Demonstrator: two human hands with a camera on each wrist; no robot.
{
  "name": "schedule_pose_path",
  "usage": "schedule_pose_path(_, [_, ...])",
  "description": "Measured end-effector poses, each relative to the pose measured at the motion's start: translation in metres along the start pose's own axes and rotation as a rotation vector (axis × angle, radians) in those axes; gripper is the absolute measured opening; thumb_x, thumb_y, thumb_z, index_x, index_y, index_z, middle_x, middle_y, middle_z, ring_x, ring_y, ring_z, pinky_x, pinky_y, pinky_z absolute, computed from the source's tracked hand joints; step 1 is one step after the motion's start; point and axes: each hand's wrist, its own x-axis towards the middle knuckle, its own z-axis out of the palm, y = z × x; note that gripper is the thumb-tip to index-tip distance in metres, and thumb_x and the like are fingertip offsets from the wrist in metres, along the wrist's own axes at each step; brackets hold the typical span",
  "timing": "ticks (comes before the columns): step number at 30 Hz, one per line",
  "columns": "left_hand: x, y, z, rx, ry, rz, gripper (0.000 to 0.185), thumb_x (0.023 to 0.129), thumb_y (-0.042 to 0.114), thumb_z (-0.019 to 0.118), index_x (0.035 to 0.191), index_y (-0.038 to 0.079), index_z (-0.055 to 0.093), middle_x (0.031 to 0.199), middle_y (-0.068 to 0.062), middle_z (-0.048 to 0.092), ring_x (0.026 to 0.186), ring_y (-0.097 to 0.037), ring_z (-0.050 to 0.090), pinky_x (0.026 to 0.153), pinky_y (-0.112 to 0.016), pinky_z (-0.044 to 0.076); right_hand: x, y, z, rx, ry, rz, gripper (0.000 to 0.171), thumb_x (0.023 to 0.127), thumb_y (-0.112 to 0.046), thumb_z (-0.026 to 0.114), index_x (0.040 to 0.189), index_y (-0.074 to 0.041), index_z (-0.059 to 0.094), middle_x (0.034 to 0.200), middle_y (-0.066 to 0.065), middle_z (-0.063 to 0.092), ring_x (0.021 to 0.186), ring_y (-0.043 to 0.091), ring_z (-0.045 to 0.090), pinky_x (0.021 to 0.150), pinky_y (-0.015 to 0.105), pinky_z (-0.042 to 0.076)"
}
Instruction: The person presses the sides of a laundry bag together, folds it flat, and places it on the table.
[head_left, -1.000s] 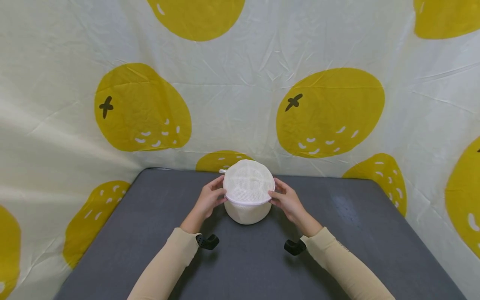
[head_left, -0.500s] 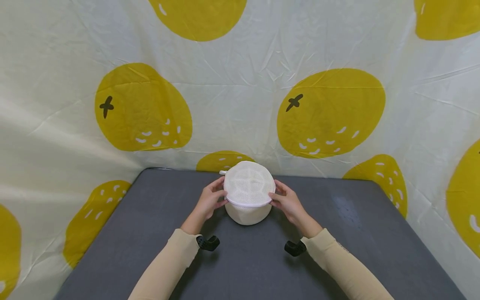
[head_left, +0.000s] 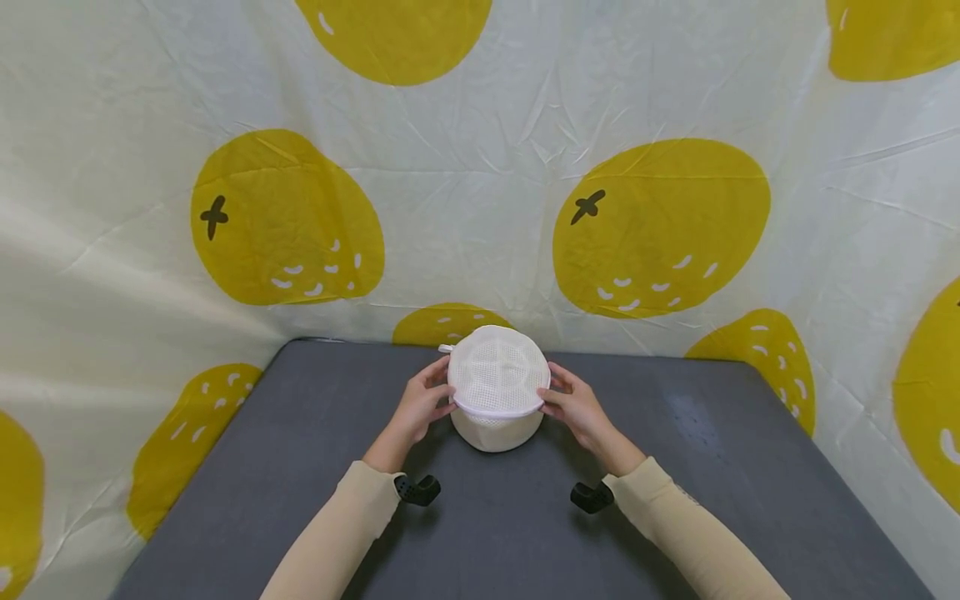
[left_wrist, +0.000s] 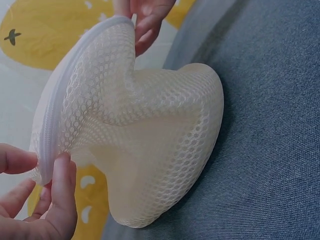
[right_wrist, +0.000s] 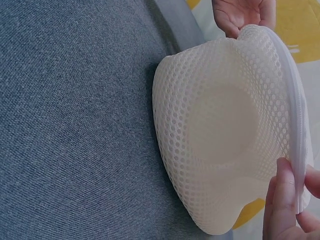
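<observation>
Head view shows a white mesh bag standing on the dark grey surface, near its far edge and around the middle of its width. The left hand and the right hand hold the bag from opposite sides, by the rim of its round top. In both hands the fingers are a little apart from the thumb, just enough for the thin rim, which they pinch. A white zipper goes along this rim. In the two wrist views the mesh side wall sinks inward in soft folds, and the bottom touches the surface. A small white tab sticks out beyond the left hand. Both arms have beige sleeves, and a black device is at each wrist. Behind the surface hangs a pale cloth with big yellow fruit shapes.
</observation>
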Motion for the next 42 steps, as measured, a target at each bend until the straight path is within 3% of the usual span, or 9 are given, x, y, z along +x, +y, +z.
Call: schedule_pose_path(42, [-0.002, -0.016, -0.002, -0.037, 0.023, -0.022, 0.061, 0.096, -0.008, 0.057, 0.155, 0.005, 0.045, 0.143, -0.019, 0.045, 0.098, -0.02, 0.058, 0.078, -0.031, 0.058, 0.008, 0.011, 0.001, 0.003, -0.024, 0.019, 0.066, 0.101, 0.005, 0.056, 0.159, 0.005, 0.025, 0.156, 0.033, 0.034, 0.092, 0.007, 0.064, 0.077, 0.022, 0.056])
